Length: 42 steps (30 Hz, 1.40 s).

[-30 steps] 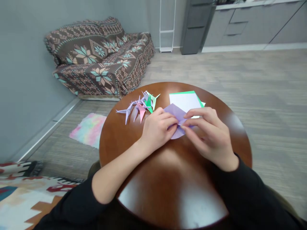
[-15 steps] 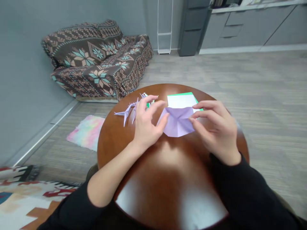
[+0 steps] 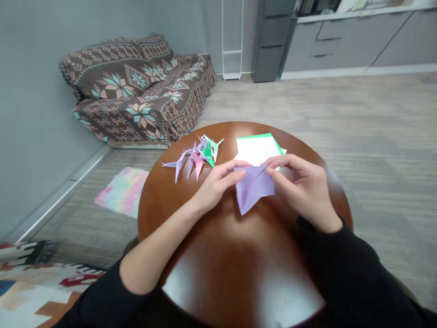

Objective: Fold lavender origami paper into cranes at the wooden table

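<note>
Over the glossy, round wooden table (image 3: 232, 255), my left hand (image 3: 213, 187) pinches the top left of the thin purple paper (image 3: 254, 187) and my right hand (image 3: 305, 183) its top right, the gripped parts hidden. Creased, it narrows to a low point. Beyond lie spiky folded figures (image 3: 197, 163) and a partly covered paper stack (image 3: 257, 148).

Paper stack (image 3: 257, 149) partly hidden behind right hand (image 3: 305, 187), grey cabinet (image 3: 273, 48) cropped above

The head camera looks forward and down over the round table (image 3: 239, 259) — close behind the left hand (image 3: 216, 186) and right hand (image 3: 305, 187). Its wide view reaches the sofa (image 3: 136, 95) and grey cabinets (image 3: 362, 43) beyond.
</note>
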Each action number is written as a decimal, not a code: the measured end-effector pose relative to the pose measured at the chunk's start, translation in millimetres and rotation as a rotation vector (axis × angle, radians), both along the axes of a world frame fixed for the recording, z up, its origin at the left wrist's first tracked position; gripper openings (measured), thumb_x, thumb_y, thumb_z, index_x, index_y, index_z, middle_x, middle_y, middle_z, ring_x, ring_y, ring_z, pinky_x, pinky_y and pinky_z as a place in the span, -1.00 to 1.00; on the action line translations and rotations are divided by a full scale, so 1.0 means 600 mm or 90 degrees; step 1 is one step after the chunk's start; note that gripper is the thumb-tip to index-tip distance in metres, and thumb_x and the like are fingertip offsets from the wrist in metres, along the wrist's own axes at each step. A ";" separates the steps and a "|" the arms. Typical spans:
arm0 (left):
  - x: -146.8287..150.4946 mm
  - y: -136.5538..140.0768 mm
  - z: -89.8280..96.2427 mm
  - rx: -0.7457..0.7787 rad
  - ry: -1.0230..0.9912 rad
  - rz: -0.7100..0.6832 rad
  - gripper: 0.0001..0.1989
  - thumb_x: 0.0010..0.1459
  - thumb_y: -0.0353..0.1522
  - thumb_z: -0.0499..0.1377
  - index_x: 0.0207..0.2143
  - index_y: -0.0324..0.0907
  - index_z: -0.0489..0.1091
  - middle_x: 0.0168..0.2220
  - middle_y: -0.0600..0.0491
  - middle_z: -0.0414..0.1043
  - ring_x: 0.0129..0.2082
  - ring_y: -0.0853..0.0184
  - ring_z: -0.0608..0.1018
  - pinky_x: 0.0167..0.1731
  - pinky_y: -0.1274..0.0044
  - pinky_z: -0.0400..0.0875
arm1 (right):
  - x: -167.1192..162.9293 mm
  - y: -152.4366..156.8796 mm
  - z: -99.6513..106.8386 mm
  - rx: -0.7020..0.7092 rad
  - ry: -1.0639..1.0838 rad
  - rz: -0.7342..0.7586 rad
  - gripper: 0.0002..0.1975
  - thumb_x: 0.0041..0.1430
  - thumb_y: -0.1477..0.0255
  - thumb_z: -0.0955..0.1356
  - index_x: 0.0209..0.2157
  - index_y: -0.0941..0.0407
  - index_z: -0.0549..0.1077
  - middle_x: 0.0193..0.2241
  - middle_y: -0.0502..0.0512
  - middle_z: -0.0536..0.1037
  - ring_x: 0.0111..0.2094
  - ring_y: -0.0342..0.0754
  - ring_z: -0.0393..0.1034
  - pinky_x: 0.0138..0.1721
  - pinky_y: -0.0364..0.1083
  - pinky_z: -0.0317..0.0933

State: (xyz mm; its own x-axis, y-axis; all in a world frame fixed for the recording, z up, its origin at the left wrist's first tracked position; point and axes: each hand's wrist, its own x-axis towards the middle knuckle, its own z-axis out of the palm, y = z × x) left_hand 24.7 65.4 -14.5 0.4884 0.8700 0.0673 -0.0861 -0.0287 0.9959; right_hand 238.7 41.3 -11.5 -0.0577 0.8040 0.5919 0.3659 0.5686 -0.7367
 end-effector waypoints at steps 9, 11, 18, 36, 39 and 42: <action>0.001 0.000 0.006 -0.010 0.099 -0.075 -0.72 0.04 -0.23 0.44 -0.33 -0.27 0.57 -0.38 0.00 0.60 -0.39 0.34 0.58 -0.33 0.54 0.41 | -0.009 -0.006 0.002 -0.048 -0.050 0.106 -0.90 0.18 0.52 0.47 -0.30 0.09 0.49 -0.38 0.00 0.62 -0.34 -0.05 0.55 -0.25 -0.09 0.43; 0.005 -0.002 0.003 -0.007 0.095 -0.063 -0.71 0.00 -0.23 0.46 -0.36 -0.27 0.56 -0.41 0.02 0.57 -0.43 0.37 0.55 -0.38 0.56 0.39 | -0.011 -0.008 0.001 -0.051 -0.039 0.110 -0.91 0.20 0.49 0.46 -0.29 0.09 0.48 -0.36 0.02 0.61 -0.32 -0.04 0.56 -0.22 -0.08 0.44; 0.008 -0.003 0.005 0.034 0.002 0.039 -0.65 -0.07 -0.20 0.49 -0.40 -0.24 0.49 -0.51 0.13 0.46 -0.55 0.46 0.44 -0.50 0.60 0.29 | -0.002 -0.010 0.002 -0.165 0.114 0.257 -0.51 0.12 0.35 0.56 0.06 0.06 0.44 -0.06 0.15 0.59 -0.01 0.06 0.52 0.07 0.05 0.41; 0.003 -0.015 0.011 0.203 -0.032 0.059 -0.76 0.14 -0.30 0.38 -0.14 -0.17 0.53 -0.22 -0.03 0.63 -0.25 0.30 0.66 -0.22 0.52 0.55 | -0.007 -0.011 0.004 -0.181 0.198 0.155 -0.81 0.09 0.42 0.56 -0.25 0.08 0.57 -0.39 0.02 0.55 -0.36 -0.07 0.45 -0.32 -0.08 0.38; 0.003 -0.016 0.014 0.264 0.000 0.087 -0.78 0.17 -0.31 0.35 -0.12 -0.17 0.56 -0.19 -0.06 0.65 -0.20 0.26 0.67 -0.19 0.49 0.56 | -0.007 -0.012 0.004 -0.170 0.184 0.147 -0.82 0.10 0.39 0.55 -0.26 0.08 0.56 -0.40 0.02 0.55 -0.38 -0.06 0.45 -0.33 -0.06 0.38; 0.003 -0.015 0.015 0.312 0.022 0.130 -0.87 0.16 -0.34 0.36 -0.23 -0.17 0.60 -0.21 -0.04 0.67 -0.18 0.25 0.66 -0.13 0.46 0.55 | -0.007 -0.011 0.003 -0.166 0.182 0.142 -0.82 0.11 0.39 0.55 -0.27 0.09 0.55 -0.41 0.02 0.55 -0.39 -0.07 0.45 -0.35 -0.07 0.38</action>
State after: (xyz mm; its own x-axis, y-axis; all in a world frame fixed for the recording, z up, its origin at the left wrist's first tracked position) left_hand 26.3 56.2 -5.8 0.3220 0.8179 0.4768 0.0031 -0.5046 0.8634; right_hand 234.8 34.5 -9.6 -0.1103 0.9147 0.3888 0.0152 0.3927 -0.9195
